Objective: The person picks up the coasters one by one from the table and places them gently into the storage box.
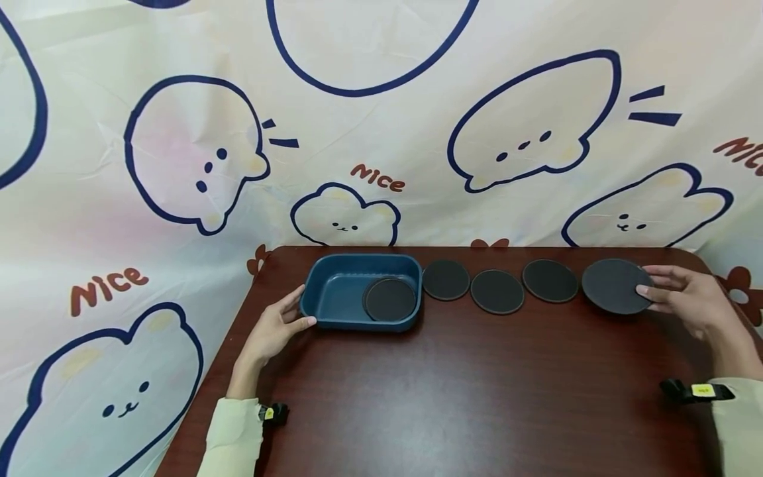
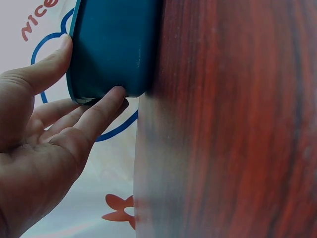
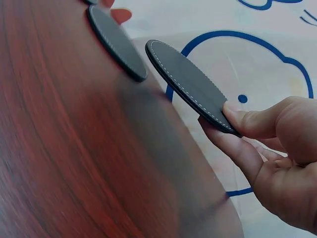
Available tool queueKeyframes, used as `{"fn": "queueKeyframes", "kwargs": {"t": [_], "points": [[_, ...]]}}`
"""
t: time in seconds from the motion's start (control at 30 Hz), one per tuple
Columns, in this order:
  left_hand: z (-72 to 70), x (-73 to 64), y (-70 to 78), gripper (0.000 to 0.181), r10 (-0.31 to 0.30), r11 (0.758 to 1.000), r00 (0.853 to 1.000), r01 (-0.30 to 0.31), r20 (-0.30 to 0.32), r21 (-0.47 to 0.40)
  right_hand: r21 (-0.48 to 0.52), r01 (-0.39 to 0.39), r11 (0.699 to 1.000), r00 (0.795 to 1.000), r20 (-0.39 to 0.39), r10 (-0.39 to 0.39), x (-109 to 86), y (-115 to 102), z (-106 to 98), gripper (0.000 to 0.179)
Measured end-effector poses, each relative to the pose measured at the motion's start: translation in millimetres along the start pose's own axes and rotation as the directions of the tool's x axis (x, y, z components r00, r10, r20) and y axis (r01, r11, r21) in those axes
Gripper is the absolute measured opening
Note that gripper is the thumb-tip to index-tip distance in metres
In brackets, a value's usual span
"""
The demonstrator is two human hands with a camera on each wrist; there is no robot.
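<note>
"Right hand [image 1: 694, 299] — fingers?"

"Pinching a round black coaster [image 1: 614, 285], thumb on its upper face, other fingers beneath, held clear of the table [image 1: 447, 391]."

"Left hand [image 1: 275, 332]?"

"Gripping the blue tray [image 1: 340, 298] by its left end — thumb at the rim, fingers against the outer wall."

"Remaining coasters?"

"Three flat, leftward from the right fingertips: nearest coaster [image 1: 550, 281], middle coaster [image 1: 497, 291], farthest coaster [image 1: 446, 279] just beside the tray. Inside it, an inner coaster [image 1: 390, 300], at the end away from the left fingers; can't tell if stacked."
</note>
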State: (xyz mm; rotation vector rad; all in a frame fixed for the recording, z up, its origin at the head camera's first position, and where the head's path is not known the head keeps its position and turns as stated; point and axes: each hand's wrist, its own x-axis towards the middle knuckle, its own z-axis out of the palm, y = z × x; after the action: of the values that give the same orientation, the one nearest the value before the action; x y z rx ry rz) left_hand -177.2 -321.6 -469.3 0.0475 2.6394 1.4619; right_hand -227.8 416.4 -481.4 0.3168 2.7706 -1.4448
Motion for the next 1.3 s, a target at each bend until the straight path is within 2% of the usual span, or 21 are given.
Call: {"fn": "queueKeyframes", "kwargs": {"t": [0.17,0.33,0.43,0.6,0.83,0.93,1.07,1.3], "points": [[2.7,-2.3,-1.2,0.081,-0.01,1.0,1.0,0.01,-0.006,0.003,0.071,-0.006,0.997,1.0,0.016,0.005,-6.6,-6,2,0.057],[5.5,-1.2,-2.2,0.08,0.005,1.0,1.0,-0.005,-0.002,-0.016,0.16,-0.007,0.987,1.0,0.031,0.002,-12.2,-12,6,0.048],[7.2,-1.0,-3.7,0.08,0.006,1.0,1.0,-0.006,0.0,-0.016,0.242,-0.03,0.97,0.998,0.065,0.015,-16.3,-13,9,0.039],[9.2,-3.4,-5.8,0.081,-0.017,1.0,1.0,0.017,0.001,-0.014,0.339,-0.053,0.939,0.993,0.12,0.013,-20.1,-12,11,0.038],[4.8,-6.6,-8.3,0.08,-0.014,1.0,1.0,0.014,-0.016,-0.004,0.353,-0.074,0.933,0.989,0.145,0.023,-18.3,-15,19,0.048],[2.5,-5.3,-7.9,0.08,-0.002,1.0,1.0,0.002,-0.007,-0.001,0.359,-0.068,0.931,0.989,0.148,0.016,-18.3,-18,20,0.045],[0.2,-0.7,-5.5,0.081,0.015,1.0,1.0,-0.015,-0.004,0.003,0.327,-0.055,0.943,0.989,0.145,0.008,-19.1,-23,19,0.044],[0.6,2.2,-2.7,0.08,0.013,1.0,1.0,-0.013,-0.001,0.007,0.257,-0.066,0.964,0.989,0.146,0.028,-21.0,-27,20,0.053]]}}
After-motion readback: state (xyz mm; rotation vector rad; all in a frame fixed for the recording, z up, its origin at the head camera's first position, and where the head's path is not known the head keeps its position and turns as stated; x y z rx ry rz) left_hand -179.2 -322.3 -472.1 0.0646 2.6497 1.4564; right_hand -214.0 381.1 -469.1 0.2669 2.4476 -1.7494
